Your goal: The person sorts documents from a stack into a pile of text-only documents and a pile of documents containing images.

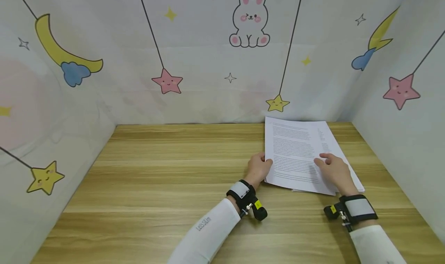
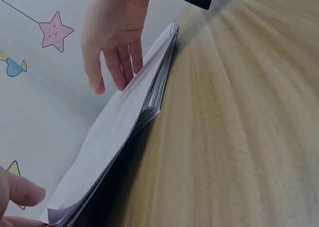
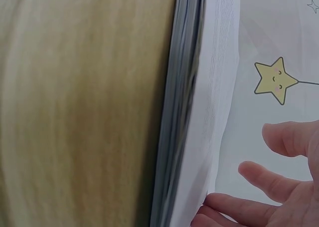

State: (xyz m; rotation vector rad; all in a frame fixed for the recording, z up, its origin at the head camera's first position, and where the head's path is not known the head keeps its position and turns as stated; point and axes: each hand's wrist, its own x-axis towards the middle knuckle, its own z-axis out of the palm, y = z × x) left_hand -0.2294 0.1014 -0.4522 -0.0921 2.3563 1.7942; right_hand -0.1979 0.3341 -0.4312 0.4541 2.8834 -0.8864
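Note:
A stack of printed paper sheets [image 1: 295, 152] lies at the back right of the wooden table, its left side raised off the wood in the left wrist view. At that left edge my left hand [image 1: 258, 169] grips the sheets, thumb above and fingers at the edge. A corner of the top sheet curls up near the thumb [image 2: 27, 191]. Over the right part of the stack is my right hand [image 1: 335, 172], thumb and index finger apart, holding nothing. Its lower fingers [image 3: 239, 207] touch the paper. The layered edges of the sheets [image 3: 174, 112] show in the right wrist view.
The wooden table [image 1: 167, 179] extends left of the stack and in front of it. A white cloth backdrop [image 1: 205, 55] with cartoon stars, a moon and a rabbit encloses the back and sides. Both wrists wear camera straps.

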